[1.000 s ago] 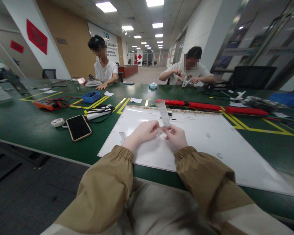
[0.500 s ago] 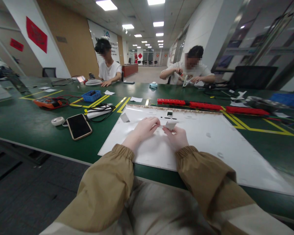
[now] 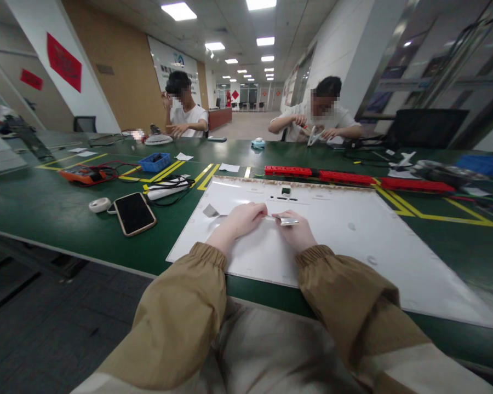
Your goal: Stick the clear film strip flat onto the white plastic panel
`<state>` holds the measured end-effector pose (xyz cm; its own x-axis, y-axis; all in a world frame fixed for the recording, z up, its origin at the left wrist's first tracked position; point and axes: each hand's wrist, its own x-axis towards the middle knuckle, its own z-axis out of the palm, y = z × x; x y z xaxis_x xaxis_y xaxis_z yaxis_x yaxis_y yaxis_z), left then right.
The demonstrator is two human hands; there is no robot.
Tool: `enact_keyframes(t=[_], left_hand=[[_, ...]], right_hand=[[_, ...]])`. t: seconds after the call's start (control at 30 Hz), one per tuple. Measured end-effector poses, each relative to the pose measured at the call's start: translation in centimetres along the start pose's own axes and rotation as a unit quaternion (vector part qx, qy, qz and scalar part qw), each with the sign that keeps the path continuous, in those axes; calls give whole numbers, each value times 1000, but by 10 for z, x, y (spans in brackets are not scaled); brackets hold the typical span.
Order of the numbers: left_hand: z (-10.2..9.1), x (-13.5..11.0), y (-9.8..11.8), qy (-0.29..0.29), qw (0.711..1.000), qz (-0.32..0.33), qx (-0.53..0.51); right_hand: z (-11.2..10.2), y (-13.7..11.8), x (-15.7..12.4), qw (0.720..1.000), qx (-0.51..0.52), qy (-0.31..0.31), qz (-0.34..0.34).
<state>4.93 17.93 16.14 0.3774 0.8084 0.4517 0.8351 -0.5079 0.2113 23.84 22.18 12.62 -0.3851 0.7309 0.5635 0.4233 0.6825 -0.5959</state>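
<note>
Two hands pinch a thin, pale flat strip (image 3: 289, 221) just above the white panel (image 3: 345, 262): left hand (image 3: 246, 216) and right hand (image 3: 296, 230), fingertips closed on it. Strip is judged light, flexible, crease-prone; hold by its edges. A grey end (image 3: 210, 210) shows at left. Panel: glossy, rigid-looking, rough brown far edge (image 3: 337, 187). Beyond: segmented red bar (image 3: 347, 178).

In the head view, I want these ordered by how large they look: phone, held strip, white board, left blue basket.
1. White board
2. Phone
3. Left blue basket

Held strip: unranked, because it is partly hidden.
</note>
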Motion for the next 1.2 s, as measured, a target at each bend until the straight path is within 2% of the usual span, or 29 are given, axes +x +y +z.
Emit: enact_keyframes(t=[0.27, 0.4, 0.73, 1.2], left_hand=[[-3, 3, 4, 33, 999, 1, -3], [-2, 3, 3, 27, 1000, 3, -4], [1, 3, 3, -4, 1000, -1, -16], [6, 6, -1, -22, 998, -25, -47]], right_hand=[[-5, -11, 0, 998, -16, 55, 0], [-5, -9, 1, 998, -36, 43, 2], [-4, -2, 1, 987, -141, 12, 78], [-6, 0, 0, 984, -157, -24, 76]])
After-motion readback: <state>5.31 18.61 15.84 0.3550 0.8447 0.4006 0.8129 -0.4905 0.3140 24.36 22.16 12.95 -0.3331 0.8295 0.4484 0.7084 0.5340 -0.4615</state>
